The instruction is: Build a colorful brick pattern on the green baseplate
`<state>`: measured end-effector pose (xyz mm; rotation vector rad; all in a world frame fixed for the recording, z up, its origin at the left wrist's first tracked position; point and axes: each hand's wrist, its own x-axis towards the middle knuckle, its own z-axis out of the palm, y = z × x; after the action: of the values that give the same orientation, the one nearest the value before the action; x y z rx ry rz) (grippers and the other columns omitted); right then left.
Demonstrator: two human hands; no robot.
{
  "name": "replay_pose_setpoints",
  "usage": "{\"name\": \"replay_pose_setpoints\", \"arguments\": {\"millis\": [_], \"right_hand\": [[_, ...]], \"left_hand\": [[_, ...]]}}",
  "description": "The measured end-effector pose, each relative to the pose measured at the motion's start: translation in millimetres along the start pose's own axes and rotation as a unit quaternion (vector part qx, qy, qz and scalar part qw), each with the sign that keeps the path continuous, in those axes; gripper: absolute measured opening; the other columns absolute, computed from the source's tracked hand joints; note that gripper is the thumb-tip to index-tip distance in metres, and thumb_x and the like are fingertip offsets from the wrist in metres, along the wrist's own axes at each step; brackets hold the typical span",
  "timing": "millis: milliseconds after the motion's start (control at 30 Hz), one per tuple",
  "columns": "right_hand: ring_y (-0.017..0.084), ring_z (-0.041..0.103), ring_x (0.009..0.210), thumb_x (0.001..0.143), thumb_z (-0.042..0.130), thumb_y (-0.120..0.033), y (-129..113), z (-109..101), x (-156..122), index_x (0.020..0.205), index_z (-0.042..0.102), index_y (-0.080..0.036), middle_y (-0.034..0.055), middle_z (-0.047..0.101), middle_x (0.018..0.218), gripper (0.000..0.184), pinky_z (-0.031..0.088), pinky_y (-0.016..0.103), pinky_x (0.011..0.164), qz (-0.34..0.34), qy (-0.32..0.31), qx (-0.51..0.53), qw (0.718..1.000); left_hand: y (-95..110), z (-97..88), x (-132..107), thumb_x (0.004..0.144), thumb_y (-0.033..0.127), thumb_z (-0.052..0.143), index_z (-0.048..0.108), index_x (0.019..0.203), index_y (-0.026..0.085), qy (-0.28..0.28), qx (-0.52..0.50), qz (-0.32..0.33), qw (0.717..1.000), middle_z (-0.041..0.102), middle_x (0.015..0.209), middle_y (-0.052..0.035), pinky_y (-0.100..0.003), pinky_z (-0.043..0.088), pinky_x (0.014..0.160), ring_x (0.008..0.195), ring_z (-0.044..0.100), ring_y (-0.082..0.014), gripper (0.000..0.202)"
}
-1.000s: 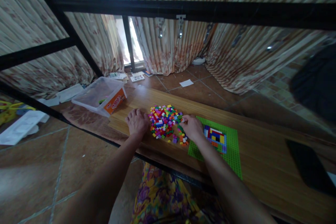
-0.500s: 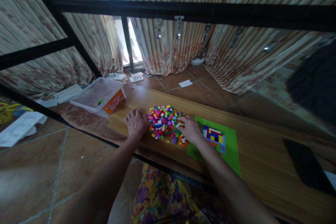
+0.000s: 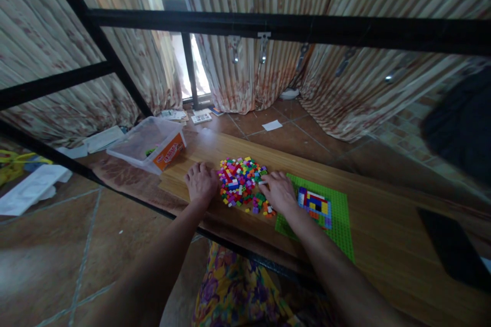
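Note:
A heap of small colourful toy bricks (image 3: 238, 184) lies on the wooden bench. My left hand (image 3: 202, 183) rests palm down at the heap's left edge, its fingers loosely spread and nothing visible in them. On the other side, my right hand (image 3: 279, 191) is pinched on a small white brick (image 3: 263, 182) at the fingertips, just over the heap's right edge. Behind that hand lies a green studded baseplate (image 3: 339, 214), partly covered by my forearm. A flat pattern of joined bricks (image 3: 315, 204) in blue, red, white and yellow sits on it.
At the bench's left end stands a clear plastic box (image 3: 134, 145) with an orange label and a few green pieces inside. A dark flat object (image 3: 452, 245) lies at the right. Black metal bars (image 3: 245, 23) cross in front, with curtains beyond.
The view has tilted slightly, so everything sits a little lower. My right hand has turned a little over the white brick, which shows less now. My left hand stays beside the heap.

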<state>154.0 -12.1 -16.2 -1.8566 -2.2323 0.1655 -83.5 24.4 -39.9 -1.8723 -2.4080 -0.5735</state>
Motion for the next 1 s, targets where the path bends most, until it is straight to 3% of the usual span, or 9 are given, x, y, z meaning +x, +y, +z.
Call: {"name": "replay_pose_setpoints", "arguments": {"millis": [333, 467, 533, 600, 667, 733, 800, 867, 1000], "right_hand": [[0.024, 0.057, 0.097, 0.093, 0.047, -0.026, -0.4, 0.9, 2.2, 0.081, 0.07, -0.02, 0.0108, 0.07, 0.093, 0.026, 0.038, 0.036, 0.091, 0.04, 0.044, 0.143, 0.988], [0.02, 0.062, 0.08, 0.096, 0.04, -0.034, -4.8, -2.1, -6.1, 0.086, 0.069, -0.02, 0.0065, 0.07, 0.084, 0.034, 0.044, 0.03, 0.074, 0.084, 0.077, 0.209, 0.971], [0.017, 0.058, 0.064, 0.096, 0.038, -0.045, -8.9, -3.0, -17.4, 0.082, 0.068, -0.019, 0.0026, 0.065, 0.069, 0.041, 0.042, 0.027, 0.059, 0.126, 0.095, 0.306, 0.939], [0.013, 0.048, 0.051, 0.088, 0.049, -0.055, -15.4, -4.4, -31.5, 0.075, 0.065, -0.019, -0.0025, 0.054, 0.055, 0.041, 0.036, 0.025, 0.049, 0.196, 0.11, 0.492, 0.841], [0.01, 0.039, 0.046, 0.075, 0.065, -0.06, -24.6, -7.2, -45.9, 0.07, 0.062, -0.02, -0.0062, 0.046, 0.05, 0.041, 0.031, 0.023, 0.045, 0.246, 0.115, 0.635, 0.723], [0.009, 0.036, 0.046, 0.067, 0.074, -0.06, -35.7, -11.4, -58.4, 0.069, 0.062, -0.02, -0.0073, 0.045, 0.05, 0.042, 0.028, 0.022, 0.044, 0.265, 0.119, 0.703, 0.649], [0.008, 0.038, 0.048, 0.066, 0.075, -0.059, -47.0, -15.5, -68.6, 0.069, 0.062, -0.02, -0.0066, 0.048, 0.053, 0.041, 0.029, 0.022, 0.045, 0.268, 0.134, 0.728, 0.617], [0.01, 0.045, 0.054, 0.069, 0.074, -0.058, -56.3, -17.8, -77.4, 0.069, 0.062, -0.02, -0.0047, 0.054, 0.058, 0.04, 0.035, 0.023, 0.051, 0.257, 0.152, 0.734, 0.61], [0.015, 0.057, 0.068, 0.075, 0.068, -0.058, -64.1, -18.0, -93.4, 0.072, 0.061, -0.02, -0.0006, 0.063, 0.071, 0.039, 0.046, 0.028, 0.066, 0.244, 0.172, 0.701, 0.647]], "left_hand": [[-0.5, 1.5, 1.1, 0.091, 0.035, 0.044, 0.059, 0.123, 0.013, 0.004, -0.018, -0.003, 1.0, 0.056, 0.133, -0.0168, -0.05, 0.035, 0.104, 0.123, 0.048, -0.0342, 0.042], [-7.7, -4.8, 4.0, 0.091, 0.031, 0.044, 0.059, 0.123, 0.012, 0.024, -0.105, -0.033, 0.994, 0.059, 0.129, -0.0176, -0.046, 0.036, 0.106, 0.123, 0.05, -0.0311, 0.04], [-7.9, -14.9, -4.3, 0.091, 0.029, 0.044, 0.059, 0.12, 0.011, 0.062, -0.189, -0.053, 0.978, 0.061, 0.125, -0.0175, -0.04, 0.039, 0.105, 0.121, 0.053, -0.028, 0.038], [0.2, -29.1, -24.1, 0.092, 0.033, 0.044, 0.061, 0.115, 0.014, 0.096, -0.289, -0.072, 0.95, 0.066, 0.115, -0.0133, -0.036, 0.045, 0.098, 0.112, 0.058, -0.0246, 0.034], [18.5, -44.6, -53.2, 0.094, 0.04, 0.042, 0.06, 0.111, 0.017, 0.051, -0.392, -0.049, 0.917, 0.068, 0.098, -0.0069, -0.03, 0.049, 0.081, 0.091, 0.064, -0.0197, 0.034], [44.4, -57.6, -84.7, 0.095, 0.043, 0.04, 0.06, 0.102, 0.018, -0.008, -0.44, 0.0, 0.898, 0.066, 0.086, -0.0034, -0.026, 0.047, 0.072, 0.08, 0.062, -0.0167, 0.033], [71.4, -65.8, -111.2, 0.097, 0.044, 0.037, 0.057, 0.091, 0.019, -0.063, -0.446, 0.035, 0.892, 0.062, 0.074, -0.001, -0.024, 0.043, 0.063, 0.068, 0.058, -0.0145, 0.033], [92.9, -69.4, -128.5, 0.098, 0.044, 0.033, 0.052, 0.083, 0.02, -0.088, -0.439, 0.041, 0.893, 0.057, 0.066, -0.0001, -0.024, 0.039, 0.057, 0.06, 0.055, -0.014, 0.035], [110.3, -69.6, -140.8, 0.098, 0.04, 0.033, 0.047, 0.077, 0.021, -0.116, -0.399, 0.057, 0.908, 0.055, 0.06, 0.0005, -0.025, 0.033, 0.052, 0.052, 0.053, -0.0136, 0.031]]}}
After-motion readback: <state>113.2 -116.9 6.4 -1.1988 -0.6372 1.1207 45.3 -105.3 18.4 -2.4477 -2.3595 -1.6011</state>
